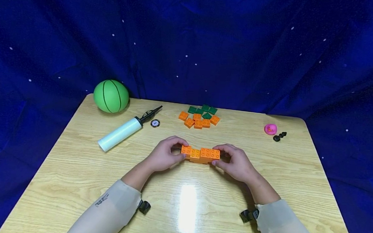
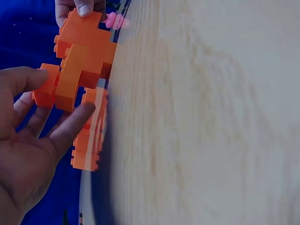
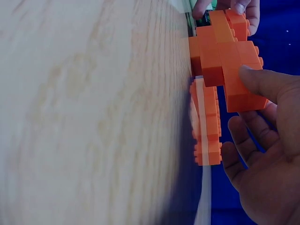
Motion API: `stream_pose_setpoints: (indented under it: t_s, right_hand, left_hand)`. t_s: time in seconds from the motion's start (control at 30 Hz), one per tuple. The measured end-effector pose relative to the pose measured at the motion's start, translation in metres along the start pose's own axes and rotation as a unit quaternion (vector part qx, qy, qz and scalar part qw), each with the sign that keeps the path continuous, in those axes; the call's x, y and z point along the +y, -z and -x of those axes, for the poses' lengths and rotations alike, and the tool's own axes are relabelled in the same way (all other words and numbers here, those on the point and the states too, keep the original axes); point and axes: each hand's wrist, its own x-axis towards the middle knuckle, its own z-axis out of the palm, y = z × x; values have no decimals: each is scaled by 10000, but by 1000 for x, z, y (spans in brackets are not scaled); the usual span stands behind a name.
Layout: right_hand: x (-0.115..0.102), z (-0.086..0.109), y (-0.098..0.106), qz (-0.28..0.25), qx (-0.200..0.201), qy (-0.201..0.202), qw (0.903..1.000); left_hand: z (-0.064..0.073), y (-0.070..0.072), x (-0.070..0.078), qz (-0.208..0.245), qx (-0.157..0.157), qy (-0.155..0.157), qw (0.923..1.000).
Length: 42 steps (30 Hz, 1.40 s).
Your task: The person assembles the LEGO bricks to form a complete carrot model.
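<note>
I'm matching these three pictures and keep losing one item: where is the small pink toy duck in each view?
Head: the small pink toy duck sits near the far right corner of the light wooden table.
Left wrist: near the top, left of centre, small and blurred.
Right wrist: not in it.
Shared landmark: the orange studded block structure, visible in all three.

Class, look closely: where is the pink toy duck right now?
In the head view, the pink toy duck is on the right side of the table, near its far edge, right beside the small black object.
</note>
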Motion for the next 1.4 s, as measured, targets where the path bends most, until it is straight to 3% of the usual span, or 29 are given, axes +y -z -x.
stream_pose_setpoints:
  t_s: [0.53,0.93,1.4]
  right_hand:
    - [0,1,0,-92,-42,-38,9999]
    - [1,2,-2,-196,-33,-16,9998]
    - [4,1,-2,-217,-32,-9,9998]
  left_hand:
    - [-1,-1,-7,488,-203,336,9980]
    - [-1,-3,-6,602,-51,620,9963]
    - [-3,-6,-7,716,28,485,9962]
